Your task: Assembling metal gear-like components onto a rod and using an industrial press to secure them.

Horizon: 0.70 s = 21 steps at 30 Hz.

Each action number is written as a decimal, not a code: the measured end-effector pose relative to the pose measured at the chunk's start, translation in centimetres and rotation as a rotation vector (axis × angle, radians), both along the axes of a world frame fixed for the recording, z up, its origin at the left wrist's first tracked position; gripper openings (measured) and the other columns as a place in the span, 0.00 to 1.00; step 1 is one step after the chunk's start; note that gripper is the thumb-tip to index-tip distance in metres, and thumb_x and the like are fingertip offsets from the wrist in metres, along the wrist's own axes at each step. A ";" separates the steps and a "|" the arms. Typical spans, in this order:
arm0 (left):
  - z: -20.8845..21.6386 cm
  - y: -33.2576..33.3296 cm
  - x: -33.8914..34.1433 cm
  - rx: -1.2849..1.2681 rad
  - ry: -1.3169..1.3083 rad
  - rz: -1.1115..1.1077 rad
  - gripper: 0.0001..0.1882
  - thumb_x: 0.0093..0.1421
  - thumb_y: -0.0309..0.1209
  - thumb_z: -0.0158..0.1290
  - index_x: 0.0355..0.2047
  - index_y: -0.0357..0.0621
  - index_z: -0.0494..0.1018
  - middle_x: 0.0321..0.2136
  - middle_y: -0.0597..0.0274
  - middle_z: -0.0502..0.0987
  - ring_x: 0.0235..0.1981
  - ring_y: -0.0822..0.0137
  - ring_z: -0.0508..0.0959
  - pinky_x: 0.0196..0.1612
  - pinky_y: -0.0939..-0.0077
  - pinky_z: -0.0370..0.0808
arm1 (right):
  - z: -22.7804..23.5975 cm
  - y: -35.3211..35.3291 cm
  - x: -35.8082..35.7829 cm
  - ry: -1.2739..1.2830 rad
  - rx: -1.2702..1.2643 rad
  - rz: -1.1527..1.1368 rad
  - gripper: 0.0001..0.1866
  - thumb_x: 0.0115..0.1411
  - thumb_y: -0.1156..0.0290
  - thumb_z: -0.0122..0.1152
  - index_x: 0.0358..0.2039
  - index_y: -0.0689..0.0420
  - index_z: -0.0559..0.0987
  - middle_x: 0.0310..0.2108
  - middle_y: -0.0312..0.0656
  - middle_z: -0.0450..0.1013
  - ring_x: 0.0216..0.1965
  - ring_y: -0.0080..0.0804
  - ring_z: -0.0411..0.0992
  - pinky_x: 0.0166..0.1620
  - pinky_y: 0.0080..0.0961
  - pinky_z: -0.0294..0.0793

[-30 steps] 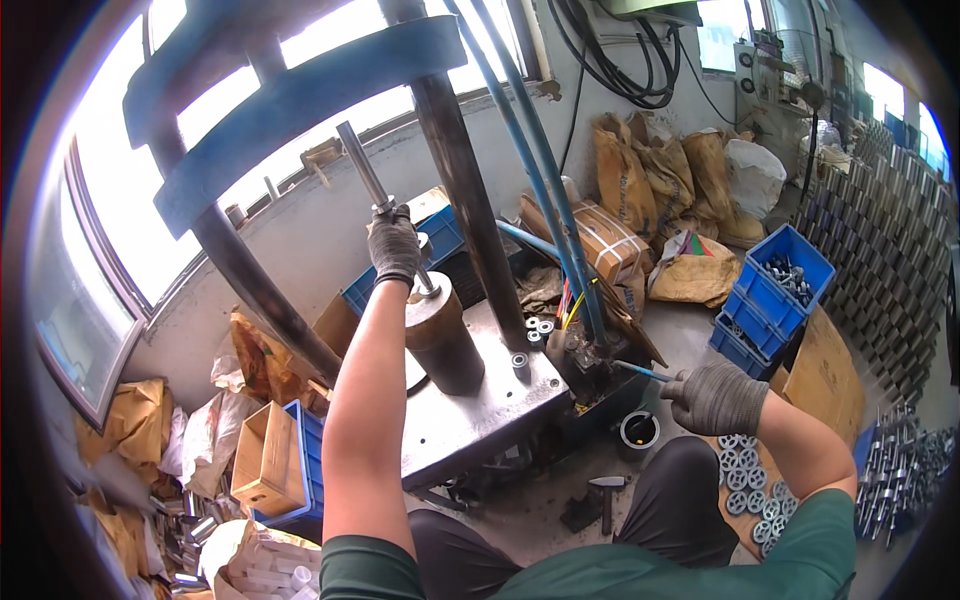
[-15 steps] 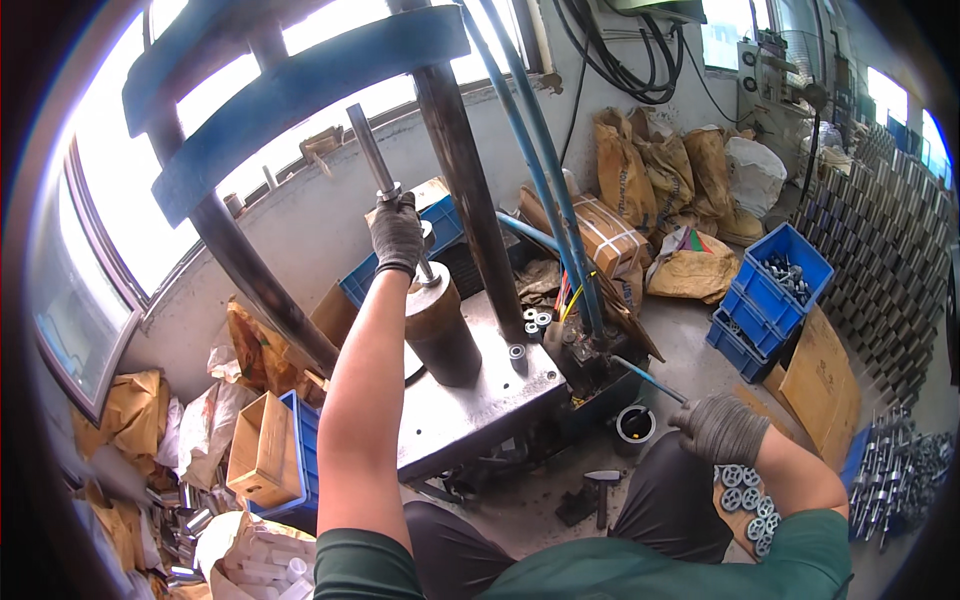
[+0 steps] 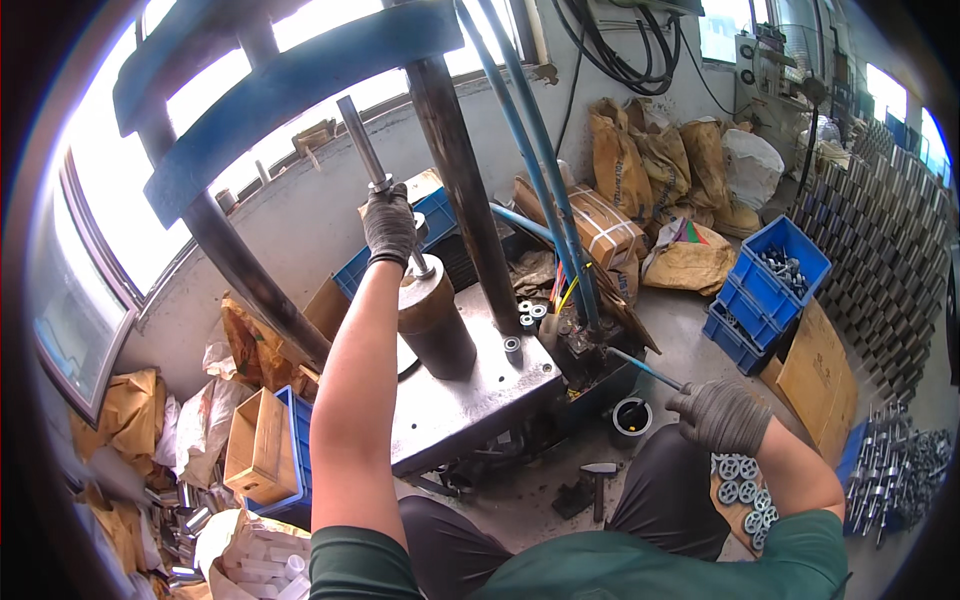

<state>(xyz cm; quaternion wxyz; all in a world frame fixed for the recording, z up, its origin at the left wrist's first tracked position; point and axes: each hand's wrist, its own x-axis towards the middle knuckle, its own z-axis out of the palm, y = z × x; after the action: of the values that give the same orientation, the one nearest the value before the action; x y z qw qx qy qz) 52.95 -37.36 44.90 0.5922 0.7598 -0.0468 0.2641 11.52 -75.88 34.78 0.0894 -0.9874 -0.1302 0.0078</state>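
Observation:
My left hand (image 3: 390, 225), in a dark grey knit glove, is closed round an upright metal shaft (image 3: 360, 138) with a collar just above the fist. The shaft leans slightly left in view, and its lower end meets the top of a thick dark steel cylinder (image 3: 437, 325). That cylinder stands on the metal table (image 3: 430, 425) of a blue-topped press (image 3: 310, 85), between two dark columns. At the right, my gloved right hand (image 3: 722, 415) wraps the end of a thin blue lever (image 3: 645, 367), which runs to the greasy base beside the table.
Small metal rings (image 3: 513, 348) sit at the table's right corner. A hammer (image 3: 599, 490) and a small bucket (image 3: 630, 420) are on the floor by my knees. Blue crates (image 3: 765, 290) of metal parts are stacked right, near spoked wheels (image 3: 745, 492). A wooden box (image 3: 262, 450) stands left.
The whole view has shifted a little. My left hand keeps its grip on the shaft and my right hand stays on the lever, with little visible movement of either.

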 end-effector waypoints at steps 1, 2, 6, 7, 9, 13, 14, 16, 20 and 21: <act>0.1 0.0 -0.1 0.023 -0.001 0.028 0.13 0.74 0.41 0.53 0.42 0.44 0.76 0.19 0.60 0.75 0.17 0.66 0.75 0.21 0.63 0.73 | -0.3 0.0 0.0 0.137 -0.090 0.058 0.16 0.59 0.62 0.58 0.42 0.56 0.83 0.34 0.54 0.80 0.37 0.56 0.80 0.43 0.51 0.78; 0.2 0.1 -0.2 0.042 -0.036 0.032 0.13 0.74 0.41 0.53 0.40 0.44 0.75 0.19 0.61 0.74 0.17 0.66 0.75 0.20 0.64 0.73 | -0.7 0.0 -0.1 0.288 -0.209 0.098 0.16 0.60 0.61 0.58 0.43 0.56 0.83 0.34 0.53 0.80 0.37 0.56 0.80 0.43 0.51 0.78; 0.1 0.4 -0.1 -0.052 -0.050 -0.051 0.14 0.73 0.40 0.53 0.36 0.43 0.73 0.18 0.63 0.71 0.16 0.67 0.74 0.16 0.68 0.73 | -1.2 -0.4 0.1 0.454 -0.292 0.151 0.15 0.59 0.62 0.58 0.42 0.56 0.83 0.34 0.53 0.80 0.36 0.55 0.80 0.42 0.52 0.78; 0.0 0.4 0.0 -0.054 -0.050 -0.051 0.14 0.73 0.40 0.53 0.36 0.43 0.73 0.18 0.63 0.71 0.16 0.67 0.74 0.16 0.68 0.73 | -1.1 -0.6 0.2 0.326 -0.169 0.120 0.16 0.59 0.61 0.58 0.42 0.57 0.83 0.34 0.53 0.80 0.37 0.56 0.80 0.43 0.51 0.78; -0.1 0.6 0.2 -0.050 -0.078 -0.043 0.13 0.73 0.39 0.54 0.35 0.43 0.72 0.18 0.64 0.70 0.16 0.68 0.73 0.15 0.69 0.72 | -0.7 -0.7 0.3 0.199 -0.048 0.087 0.16 0.59 0.61 0.59 0.42 0.57 0.83 0.34 0.53 0.80 0.38 0.56 0.80 0.43 0.51 0.79; -0.5 0.9 0.6 -0.119 -0.065 -0.079 0.12 0.72 0.39 0.55 0.36 0.43 0.73 0.18 0.65 0.71 0.16 0.70 0.73 0.17 0.69 0.72 | -0.8 -0.2 0.0 0.189 -0.119 0.059 0.17 0.60 0.60 0.58 0.43 0.57 0.83 0.35 0.53 0.80 0.39 0.56 0.80 0.44 0.50 0.79; -0.6 1.0 0.8 -0.107 -0.094 -0.073 0.12 0.72 0.39 0.55 0.36 0.43 0.74 0.18 0.65 0.71 0.17 0.70 0.72 0.18 0.70 0.72 | -0.9 -0.1 0.0 0.332 -0.228 0.122 0.17 0.60 0.60 0.58 0.44 0.57 0.83 0.35 0.53 0.80 0.39 0.56 0.80 0.44 0.50 0.79; -0.6 1.2 1.0 -0.106 -0.091 -0.067 0.12 0.73 0.38 0.55 0.37 0.43 0.75 0.18 0.66 0.72 0.17 0.71 0.73 0.21 0.71 0.73 | -1.1 -0.1 -0.1 0.386 -0.243 0.126 0.16 0.60 0.61 0.58 0.42 0.57 0.83 0.34 0.53 0.80 0.38 0.56 0.80 0.44 0.51 0.79; -0.5 1.2 1.1 -0.080 -0.085 -0.053 0.11 0.73 0.38 0.55 0.38 0.43 0.75 0.18 0.66 0.72 0.17 0.71 0.73 0.21 0.70 0.73 | -0.5 -0.7 0.2 0.182 -0.065 0.056 0.15 0.59 0.62 0.58 0.41 0.56 0.83 0.30 0.52 0.81 0.37 0.55 0.80 0.43 0.52 0.78; -0.5 1.2 0.9 -0.067 -0.090 -0.051 0.11 0.73 0.38 0.55 0.39 0.43 0.75 0.18 0.66 0.72 0.17 0.71 0.73 0.20 0.71 0.73 | -0.2 -0.8 0.4 0.160 -0.043 0.073 0.15 0.59 0.62 0.58 0.41 0.56 0.83 0.30 0.52 0.81 0.37 0.55 0.80 0.43 0.52 0.78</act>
<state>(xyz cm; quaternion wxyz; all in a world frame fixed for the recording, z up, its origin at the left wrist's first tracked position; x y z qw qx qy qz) 53.87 -36.16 44.43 0.6212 0.7255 -0.0838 0.2840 11.94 -76.64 34.59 0.0778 -0.9800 -0.1581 0.0927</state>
